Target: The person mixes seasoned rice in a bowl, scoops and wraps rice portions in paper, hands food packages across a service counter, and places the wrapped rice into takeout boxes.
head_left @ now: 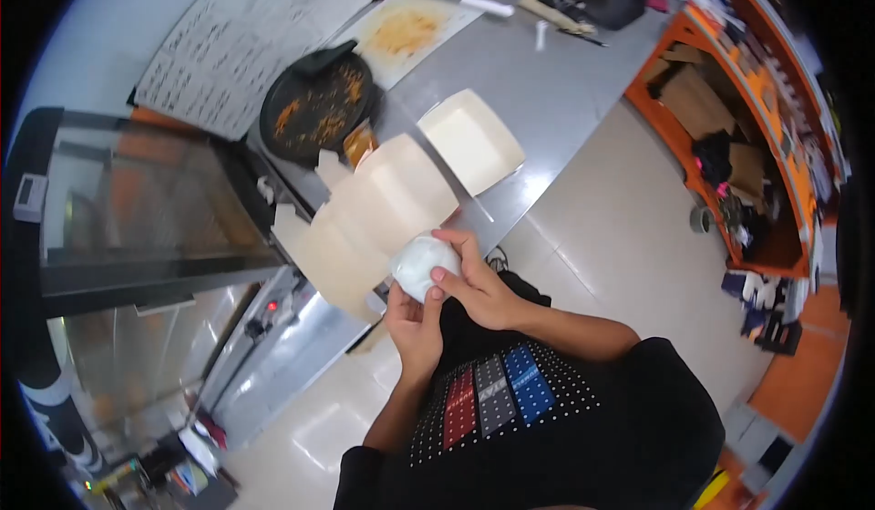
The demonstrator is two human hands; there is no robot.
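Note:
A round, pale white thing with a smooth, slightly shiny surface is held between my two hands in front of my chest; its exact kind I cannot make out. My left hand grips it from below, the thumb pressed on its lower side. My right hand has its fingers around the right side and its thumb on the face toward me. Just beyond the hands, an open cream-coloured paper food box with side flaps lies on the metal counter.
A square cream tray-like box sits near the counter edge. Behind are a black pan with orange food scraps, an orange packet and a stained white board. A glass-fronted cabinet stands left; orange shelving is right.

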